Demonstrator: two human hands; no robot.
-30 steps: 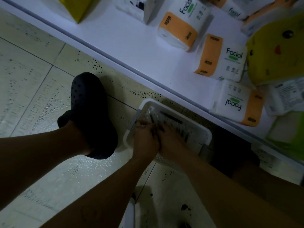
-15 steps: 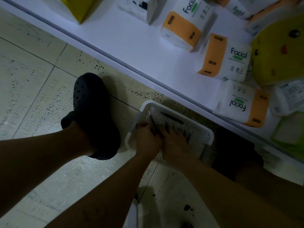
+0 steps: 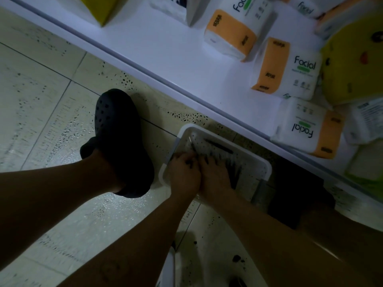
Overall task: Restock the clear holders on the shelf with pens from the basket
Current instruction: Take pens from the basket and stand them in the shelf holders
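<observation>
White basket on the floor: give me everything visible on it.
The basket looks like white perforated plastic, rectangular with rounded corners and a grey handle at each short end. It sits flat on the tiled floor, close to the edge of the white shelf, near a black clog. Dark pens lie inside. The left hand grips pens; the right hand reaches among them, grip unclear.

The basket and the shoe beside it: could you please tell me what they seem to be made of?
The basket looks like white moulded plastic, fairly matte: smooth rounded rim, floor dotted with small holes. The shoe looks like black foam or rubber, matte, moulded with round vent holes; the dim light leaves that open.
</observation>
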